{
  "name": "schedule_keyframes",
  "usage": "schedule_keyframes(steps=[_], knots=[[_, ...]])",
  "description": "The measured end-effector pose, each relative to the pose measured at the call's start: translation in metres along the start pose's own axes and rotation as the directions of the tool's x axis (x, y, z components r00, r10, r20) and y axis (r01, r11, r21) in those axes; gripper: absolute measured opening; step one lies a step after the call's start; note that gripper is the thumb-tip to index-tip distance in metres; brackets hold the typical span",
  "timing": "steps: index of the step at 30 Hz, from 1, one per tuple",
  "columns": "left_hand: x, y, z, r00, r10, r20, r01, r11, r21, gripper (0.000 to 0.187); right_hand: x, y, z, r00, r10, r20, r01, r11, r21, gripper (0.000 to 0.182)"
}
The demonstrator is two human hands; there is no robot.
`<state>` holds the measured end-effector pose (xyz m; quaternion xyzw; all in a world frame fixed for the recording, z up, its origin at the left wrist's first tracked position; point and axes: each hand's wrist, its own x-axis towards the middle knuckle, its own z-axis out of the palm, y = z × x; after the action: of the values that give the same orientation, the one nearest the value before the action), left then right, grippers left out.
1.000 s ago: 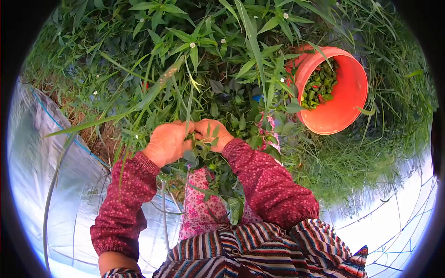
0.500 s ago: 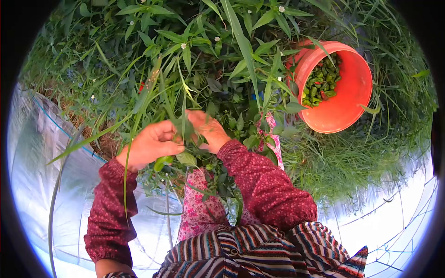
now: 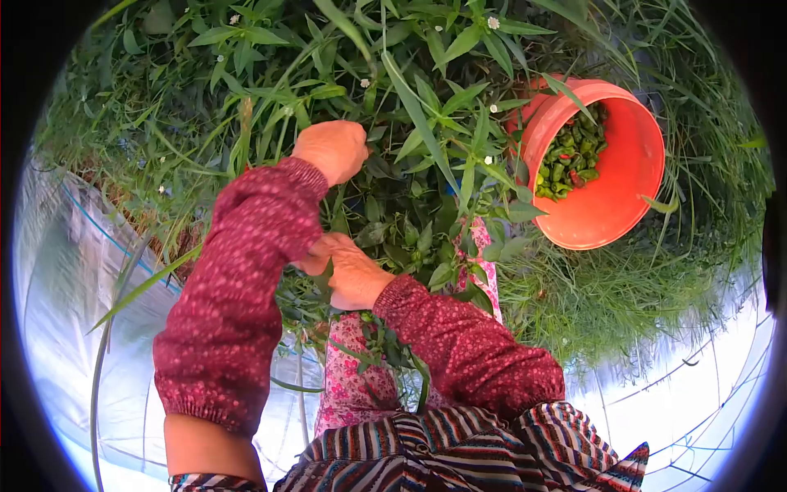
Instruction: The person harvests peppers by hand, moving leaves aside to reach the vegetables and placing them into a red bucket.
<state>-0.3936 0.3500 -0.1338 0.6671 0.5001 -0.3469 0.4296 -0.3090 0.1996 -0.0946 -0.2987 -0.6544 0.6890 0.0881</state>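
My left hand (image 3: 332, 152) reaches forward over the leafy plants, its fingers curled closed at their far side. What it grips, if anything, is hidden. Nearer to me, my right hand (image 3: 352, 275) is closed low among the pepper plant leaves (image 3: 422, 238), partly behind my left sleeve. A leaf shows beside its fingers, but I cannot make out what they hold. To the right, an orange bucket (image 3: 602, 234) lies tilted with its mouth toward me. Inside it are many small green peppers (image 3: 570, 156), a few of them red.
Tall grass and weeds with white flowers (image 3: 493, 23) surround the plants. My legs in pink floral trousers (image 3: 357, 369) are below my hands. A sheet of pale plastic (image 3: 74, 287) lies at the left, with a thin hose (image 3: 106, 328) over it.
My left hand has moved forward and right, from beside a green pepper to the foliage ahead. That pepper is out of sight now. My right hand has drawn back toward me.
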Motion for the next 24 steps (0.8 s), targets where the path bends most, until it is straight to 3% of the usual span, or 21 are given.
schedule_keyframes(steps=[2,4,5,6,7,10,12,14,15,16,18,19,21,24], knots=[[0.043,-0.016,0.017,0.995,-0.099,0.014,0.1,0.991,-0.091,0.026,-0.001,-0.006,-0.009,0.998,0.055,0.023,-0.057,0.993,0.1,0.071],[0.092,-0.039,0.044,0.968,-0.196,-0.159,0.191,0.98,-0.05,0.022,-0.001,-0.005,-0.005,0.992,0.116,0.053,-0.121,0.986,0.116,0.069],[0.087,-0.025,0.023,0.945,-0.321,-0.07,0.311,0.942,-0.124,0.026,-0.006,0.001,0.008,0.993,0.113,-0.03,-0.107,0.983,0.147,0.065],[0.155,-0.087,0.105,0.897,0.065,-0.438,0.036,0.976,0.217,0.032,-0.009,0.004,0.017,0.987,0.112,-0.114,-0.091,0.98,0.177,0.061],[0.154,-0.067,0.091,0.938,-0.089,-0.334,0.107,0.994,0.035,0.032,-0.005,-0.002,0.016,0.973,0.173,-0.151,-0.129,0.956,0.265,0.047],[0.174,-0.045,0.082,0.964,-0.114,-0.239,0.11,0.993,-0.031,0.035,-0.007,-0.01,0.015,0.971,0.154,-0.181,-0.107,0.964,0.241,0.038],[0.188,-0.039,0.085,0.977,-0.109,-0.185,0.106,0.994,-0.024,0.037,-0.008,-0.01,0.018,0.973,0.199,-0.119,-0.164,0.954,0.252,0.039],[0.199,-0.037,0.086,0.984,-0.103,-0.145,0.1,0.995,-0.026,0.039,-0.01,-0.007,0.02,0.991,0.136,0.021,-0.137,0.981,0.136,0.042],[0.201,-0.037,0.086,0.987,-0.1,-0.126,0.096,0.995,-0.035,0.04,-0.009,-0.008,0.019,0.991,0.053,-0.126,-0.06,0.997,-0.049,0.052],[0.203,-0.038,0.086,0.99,-0.093,-0.105,0.088,0.995,-0.051,0.041,-0.01,-0.009,0.018,0.991,0.052,-0.125,-0.059,0.997,-0.054,0.052],[0.209,-0.04,0.086,0.995,-0.071,-0.066,0.065,0.994,-0.088,0.042,-0.007,-0.017,0.007,0.985,0.116,-0.126,-0.103,0.989,0.107,0.049],[0.21,-0.041,0.086,0.997,-0.06,-0.048,0.054,0.992,-0.111,0.043,-0.006,-0.014,0.011,0.985,0.117,-0.126,-0.104,0.989,0.101,0.049],[0.213,-0.047,0.084,1.0,-0.016,-0.024,0.011,0.981,-0.193,0.045,0.0,-0.01,0.014,0.962,0.236,-0.136,-0.177,0.922,0.343,0.045],[0.203,-0.07,0.083,0.997,0.072,-0.005,-0.066,0.898,-0.435,0.048,-0.005,-0.004,0.004,0.972,0.207,-0.114,-0.152,0.918,0.366,0.042]])
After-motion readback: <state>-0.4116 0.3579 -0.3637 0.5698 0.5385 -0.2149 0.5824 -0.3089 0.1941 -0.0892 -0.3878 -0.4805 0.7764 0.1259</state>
